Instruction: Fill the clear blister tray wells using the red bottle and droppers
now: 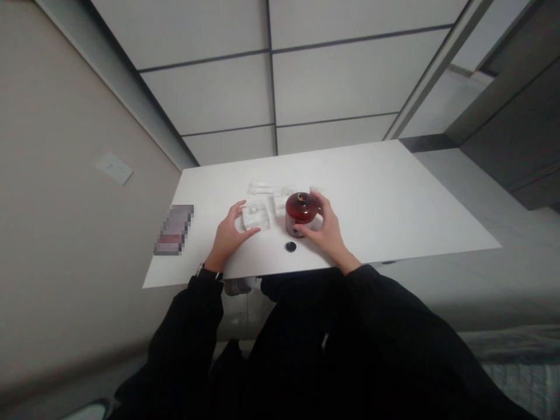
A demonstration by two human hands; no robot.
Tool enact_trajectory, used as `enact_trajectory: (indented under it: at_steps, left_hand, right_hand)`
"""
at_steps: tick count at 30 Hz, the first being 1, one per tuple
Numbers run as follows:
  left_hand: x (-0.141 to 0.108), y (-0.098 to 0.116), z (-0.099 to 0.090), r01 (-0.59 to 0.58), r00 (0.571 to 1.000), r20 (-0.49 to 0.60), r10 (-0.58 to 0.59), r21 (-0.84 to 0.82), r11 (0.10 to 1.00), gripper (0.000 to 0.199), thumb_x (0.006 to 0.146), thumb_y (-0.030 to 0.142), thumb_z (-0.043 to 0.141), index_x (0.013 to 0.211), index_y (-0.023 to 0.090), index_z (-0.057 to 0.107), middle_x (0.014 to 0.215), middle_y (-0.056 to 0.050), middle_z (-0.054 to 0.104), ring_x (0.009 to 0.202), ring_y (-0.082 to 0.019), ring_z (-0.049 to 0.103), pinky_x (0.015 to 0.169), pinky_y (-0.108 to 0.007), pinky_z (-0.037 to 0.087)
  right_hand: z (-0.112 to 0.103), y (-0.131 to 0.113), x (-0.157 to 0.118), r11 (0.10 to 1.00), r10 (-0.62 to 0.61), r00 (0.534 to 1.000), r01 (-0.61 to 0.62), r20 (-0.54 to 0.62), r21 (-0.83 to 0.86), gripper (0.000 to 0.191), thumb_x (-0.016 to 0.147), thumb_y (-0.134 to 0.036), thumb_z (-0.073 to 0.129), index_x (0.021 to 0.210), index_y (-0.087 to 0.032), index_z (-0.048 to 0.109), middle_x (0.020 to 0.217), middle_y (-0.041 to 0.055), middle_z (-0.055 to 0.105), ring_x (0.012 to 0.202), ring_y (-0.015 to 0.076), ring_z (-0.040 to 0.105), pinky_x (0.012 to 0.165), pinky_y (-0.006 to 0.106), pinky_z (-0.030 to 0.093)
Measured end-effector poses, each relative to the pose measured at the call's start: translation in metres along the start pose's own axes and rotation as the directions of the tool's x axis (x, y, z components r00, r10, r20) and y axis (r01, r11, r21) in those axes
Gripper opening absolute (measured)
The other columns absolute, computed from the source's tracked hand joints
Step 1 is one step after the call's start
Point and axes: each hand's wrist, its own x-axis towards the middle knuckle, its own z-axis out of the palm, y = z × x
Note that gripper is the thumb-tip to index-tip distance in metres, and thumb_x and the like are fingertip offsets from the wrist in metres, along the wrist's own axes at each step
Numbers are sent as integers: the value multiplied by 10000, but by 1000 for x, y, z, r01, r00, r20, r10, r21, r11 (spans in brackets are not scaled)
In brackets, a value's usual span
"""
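Note:
My right hand is wrapped around an amber bottle with a pale label, thumb in front and fingers behind. The bottle stands upright with its neck uncovered. A small black cap lies on the table just in front of it. My left hand curves around a clear, squarish container with a round part on top; its thumb lies along the near edge and its fingers reach the far left corner. A similar clear container stands behind, partly hidden by the bottle.
Thin clear wrapped pieces lie at the back of the white table. A blurred-out rectangular object rests near the left edge. White panels rise behind, and a wall with a socket stands at left.

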Motion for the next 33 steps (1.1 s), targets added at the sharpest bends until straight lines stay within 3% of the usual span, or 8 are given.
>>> enact_trajectory:
  at_steps: [13, 33]
  left_hand:
    - [1, 1, 0, -2, 1000, 2, 2, -16, 1000, 839, 787, 508, 899, 1488, 266, 507, 1529, -145, 632, 1408, -367, 641, 1207, -566, 504]
    - [1, -2, 2, -18, 1000, -8, 18, -42, 999, 825, 784, 513, 896, 1472, 281, 504, 1530, -129, 627, 1396, -354, 648, 1211, -550, 505]
  right_hand:
    - [1, -1, 1, 999, -37, 999, 37, -31, 5, 931, 791, -722, 861, 1532, -296, 494, 1552, 170, 595, 1429, 382, 604, 1176, 648, 536]
    - [0, -4, 2, 1000, 2, 1000, -2, -9, 10, 934, 782, -737, 849, 1521, -284, 500, 1539, 165, 602, 1429, 381, 598, 1206, 634, 510]
